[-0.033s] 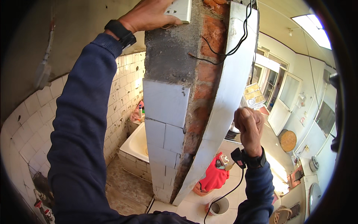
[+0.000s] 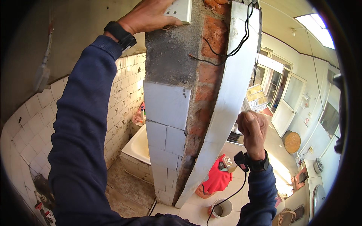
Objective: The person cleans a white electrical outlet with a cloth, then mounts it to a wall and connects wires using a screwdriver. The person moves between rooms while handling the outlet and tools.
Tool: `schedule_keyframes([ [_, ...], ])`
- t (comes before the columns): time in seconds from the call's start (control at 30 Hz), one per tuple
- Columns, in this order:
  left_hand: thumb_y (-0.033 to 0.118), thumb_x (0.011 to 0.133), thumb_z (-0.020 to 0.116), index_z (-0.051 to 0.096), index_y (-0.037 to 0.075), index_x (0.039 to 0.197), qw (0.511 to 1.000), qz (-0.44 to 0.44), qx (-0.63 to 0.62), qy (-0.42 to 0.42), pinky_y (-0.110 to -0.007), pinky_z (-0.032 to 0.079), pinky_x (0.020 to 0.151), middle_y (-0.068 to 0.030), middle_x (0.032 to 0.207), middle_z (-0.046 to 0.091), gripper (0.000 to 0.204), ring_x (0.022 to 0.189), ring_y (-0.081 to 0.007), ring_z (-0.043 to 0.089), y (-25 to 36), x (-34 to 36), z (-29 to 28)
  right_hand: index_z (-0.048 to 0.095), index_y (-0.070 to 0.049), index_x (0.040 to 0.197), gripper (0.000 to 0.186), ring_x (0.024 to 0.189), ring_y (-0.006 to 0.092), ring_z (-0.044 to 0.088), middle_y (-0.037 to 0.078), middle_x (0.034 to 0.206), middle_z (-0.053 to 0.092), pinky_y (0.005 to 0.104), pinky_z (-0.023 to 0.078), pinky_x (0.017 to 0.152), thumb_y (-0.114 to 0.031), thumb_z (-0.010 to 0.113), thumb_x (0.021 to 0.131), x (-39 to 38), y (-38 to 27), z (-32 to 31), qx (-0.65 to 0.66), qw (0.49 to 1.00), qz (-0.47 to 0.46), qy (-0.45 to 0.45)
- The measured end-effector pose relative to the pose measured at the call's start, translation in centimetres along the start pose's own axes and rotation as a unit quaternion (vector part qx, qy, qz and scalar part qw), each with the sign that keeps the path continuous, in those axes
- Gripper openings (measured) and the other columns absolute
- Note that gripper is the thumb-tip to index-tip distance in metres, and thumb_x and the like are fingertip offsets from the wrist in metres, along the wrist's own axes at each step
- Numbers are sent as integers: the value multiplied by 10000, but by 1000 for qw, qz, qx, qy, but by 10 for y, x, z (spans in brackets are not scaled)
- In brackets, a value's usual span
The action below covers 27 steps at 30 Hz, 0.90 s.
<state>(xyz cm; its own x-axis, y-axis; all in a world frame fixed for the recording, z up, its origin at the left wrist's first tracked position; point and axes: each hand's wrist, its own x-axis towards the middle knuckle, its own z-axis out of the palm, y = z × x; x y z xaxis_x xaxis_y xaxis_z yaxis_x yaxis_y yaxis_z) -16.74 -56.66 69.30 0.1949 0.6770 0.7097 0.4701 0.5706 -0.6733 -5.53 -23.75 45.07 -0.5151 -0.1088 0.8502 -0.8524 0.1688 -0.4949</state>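
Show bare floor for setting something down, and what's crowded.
Bare: brown floor between the tub and left sleeve, left of the tiled pillar. Crowded: pale floor right of it, around the bucket and red cloth; and, higher, where the left hand touches the white socket.

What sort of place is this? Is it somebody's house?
Probably a house, maybe one being fixed up: there's a tub-like basin by a tiled wall, bare brick showing on a pillar, and loose black wires hanging in front.
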Motion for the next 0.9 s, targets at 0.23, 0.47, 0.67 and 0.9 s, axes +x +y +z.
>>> schedule_keyframes([
  [0.23,242,752,850,442,-44,1504,999,-23,-14,-23,-410,370,1204,-259,1501,498,902,1420,-388,466,1,0,-1,380,-65,572,529,480,116,332,9,517,358,307,235,465,-223,501,1061,-14,15,-11,34,999,-5,-17],
  [0.47,224,746,856,471,-37,1485,997,-40,-49,-39,-429,374,1197,-253,1511,494,873,1412,-391,474,7,1,-6,388,-37,638,490,535,77,320,-19,567,390,299,264,497,-223,534,1067,-20,8,-7,11,998,46,-46],
  [0.67,148,850,796,619,-21,1285,974,54,188,118,-395,522,969,-182,1213,675,499,1131,-278,661,44,-11,-18,416,-17,659,469,567,97,352,17,593,406,318,301,513,-185,613,1050,-46,-16,-1,-25,992,49,-110],
  [0.9,189,956,720,758,47,1025,965,-178,-143,131,-381,563,758,-98,938,723,162,845,-309,702,141,-22,1,600,11,864,320,573,86,506,31,655,551,267,430,539,-206,555,1094,-74,-33,-17,13,990,90,-105],
])
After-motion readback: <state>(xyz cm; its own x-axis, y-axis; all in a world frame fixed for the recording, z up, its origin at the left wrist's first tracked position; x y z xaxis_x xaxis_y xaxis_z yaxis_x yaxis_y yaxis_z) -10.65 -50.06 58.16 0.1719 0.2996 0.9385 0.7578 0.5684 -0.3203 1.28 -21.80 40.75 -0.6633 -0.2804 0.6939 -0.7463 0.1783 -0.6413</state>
